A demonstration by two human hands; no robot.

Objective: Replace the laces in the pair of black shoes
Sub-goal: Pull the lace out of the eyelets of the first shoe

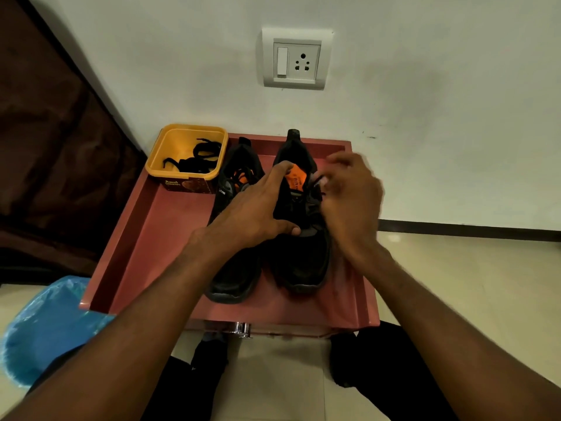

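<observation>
- As I look down through the head camera, two black shoes stand side by side on a red bench [145, 238] with raised edges, toes toward me and heels toward the white wall [425, 101].
- My left hand [258, 208] lies over the gap between the shoes: its fingers are stretched out, the fingertips reaching the opening of the right shoe [303, 262] by the orange insole [296, 180], the thumb resting on that shoe's upper.
- My right hand [352, 196] is at the right side of the same shoe, fingers curled at the eyelets; it is blurred, but a bit of black lace [317, 180] shows at its fingertips and seems to be pinched there.
- The left shoe [233, 278] sits just beside the right one, partly hidden under my left wrist; black lace lies loosely across its orange-lined opening.
- A yellow tub [186, 130] stands on the far left corner of the bench, just beside the left shoe's heel, and it holds a tangle of spare black laces [197, 161].
- A switch and socket plate [296, 57] is set in the wall above the shoes.
- A blue plastic bag [45, 326] lies on the tiled floor [470, 284] at the bench's near left corner.
- A dark brown cloth [45, 147] hangs along the left edge of the view.
- My dark trouser legs show below the bench's front edge, beside a shiny metal handle [243, 329].
</observation>
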